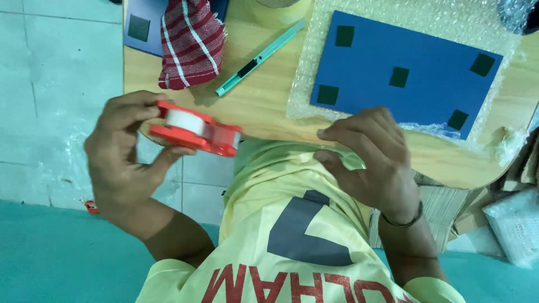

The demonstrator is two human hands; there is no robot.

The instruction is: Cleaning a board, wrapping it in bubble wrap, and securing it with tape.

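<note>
Left hand grasps red tape dispenser, frame left | right hand curled, holds nothing | blue board lies on bubble wrap, upper right, unwrapped and untaped.

We look down on a pale wooden surface with a rounded edge, lit evenly and without hard shadows. To its left the floor is laid in large pale grey-blue tiles with thin dark joints. Nearer to us the tiles give way to a teal covering that runs across the bottom of the view on both sides. At the right, under the edge of the surface, we see stacked brown cardboard and a bundle of clear bubble wrap lying just beside it.
</note>
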